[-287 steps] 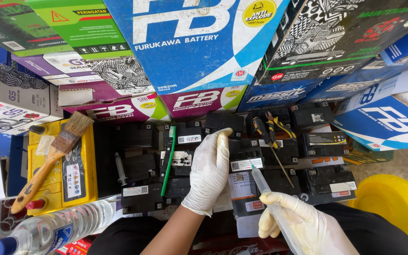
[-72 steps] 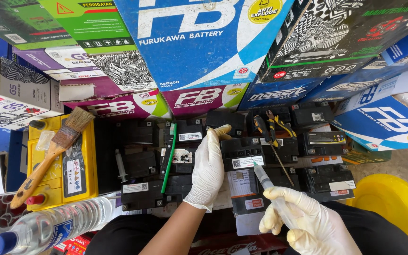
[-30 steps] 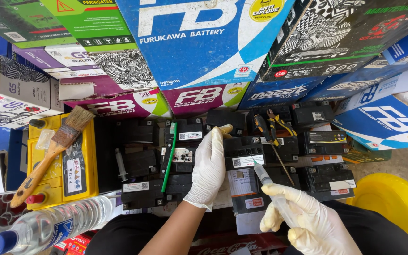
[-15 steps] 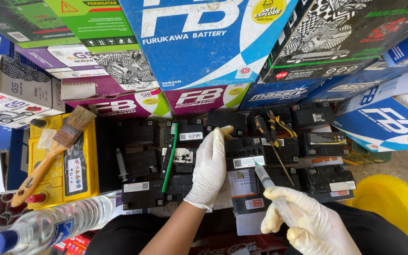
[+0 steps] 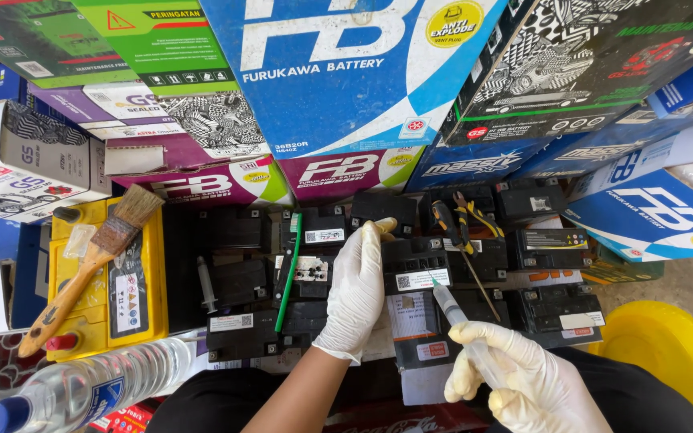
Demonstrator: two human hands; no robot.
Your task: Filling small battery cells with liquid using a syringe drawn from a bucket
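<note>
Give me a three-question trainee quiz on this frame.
1. True or false: the right hand holds a syringe.
2. What does the left hand rest on? A) brush B) black battery C) bottle
3. The brush lies on a battery of which colour?

Key: 1 true. 2 B, the black battery. 3 Yellow, the yellow battery.

Right hand hides the syringe plunger.
</note>
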